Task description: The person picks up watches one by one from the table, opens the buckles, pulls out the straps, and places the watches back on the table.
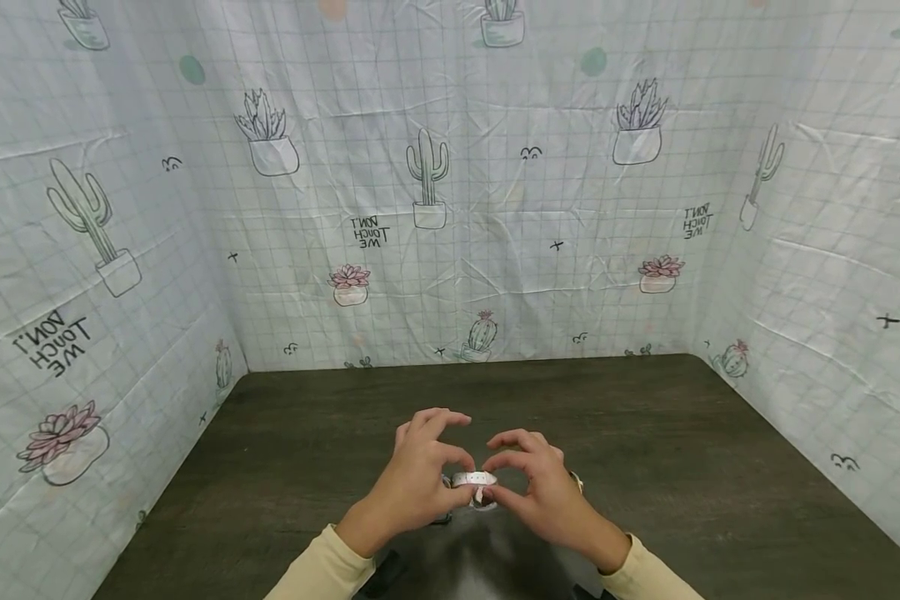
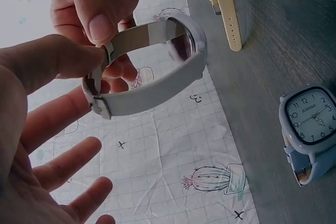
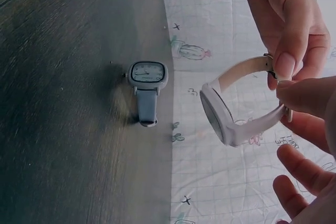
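A white wristwatch point(image 1: 474, 478) is held up between both hands, its strap forming a loop. With thumb and index finger, my left hand point(image 1: 420, 475) pinches the strap near the buckle point(image 2: 100, 106); its other fingers are spread. My right hand point(image 1: 543, 492) pinches the strap at the same end with thumb and fingers. The watch case point(image 3: 218, 116) hangs on the far side of the loop from the fingers, its face turned mostly away in the left wrist view. Fingertips partly cover where the strap ends meet.
A light blue watch with a squarish face point(image 3: 148, 74) lies on the dark wooden table point(image 1: 307, 417). A cream strap with holes point(image 2: 228, 17) lies near the right hand. A cactus-print cloth point(image 1: 495, 250) surrounds the table's back and sides.
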`<state>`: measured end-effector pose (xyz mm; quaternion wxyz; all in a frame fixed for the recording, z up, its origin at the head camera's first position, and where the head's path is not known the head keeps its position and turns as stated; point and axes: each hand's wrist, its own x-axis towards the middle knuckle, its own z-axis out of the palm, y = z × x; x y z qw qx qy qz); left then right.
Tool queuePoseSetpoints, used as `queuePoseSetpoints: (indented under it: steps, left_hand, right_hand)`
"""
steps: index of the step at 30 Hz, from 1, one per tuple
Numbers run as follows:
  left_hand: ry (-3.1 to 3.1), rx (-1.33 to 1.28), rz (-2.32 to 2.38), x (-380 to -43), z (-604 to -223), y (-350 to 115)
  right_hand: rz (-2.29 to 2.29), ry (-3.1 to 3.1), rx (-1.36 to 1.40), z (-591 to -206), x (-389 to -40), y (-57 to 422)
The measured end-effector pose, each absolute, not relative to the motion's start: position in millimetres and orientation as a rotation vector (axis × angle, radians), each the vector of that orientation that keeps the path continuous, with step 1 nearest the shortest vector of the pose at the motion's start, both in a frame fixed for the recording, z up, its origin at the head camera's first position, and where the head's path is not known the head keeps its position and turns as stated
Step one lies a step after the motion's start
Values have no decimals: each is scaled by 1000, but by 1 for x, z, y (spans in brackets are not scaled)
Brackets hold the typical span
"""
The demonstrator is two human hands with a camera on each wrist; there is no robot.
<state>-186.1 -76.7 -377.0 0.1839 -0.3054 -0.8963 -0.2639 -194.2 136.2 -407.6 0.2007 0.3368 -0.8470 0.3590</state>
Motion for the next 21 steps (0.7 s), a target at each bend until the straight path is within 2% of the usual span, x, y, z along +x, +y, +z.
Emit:
queuePoseSetpoints:
  steps: [21]
  left_hand:
    - [-2515, -879, -729, -185, -376, -74]
  right_hand:
    - [1032, -2383, 970, -405, -193, 138]
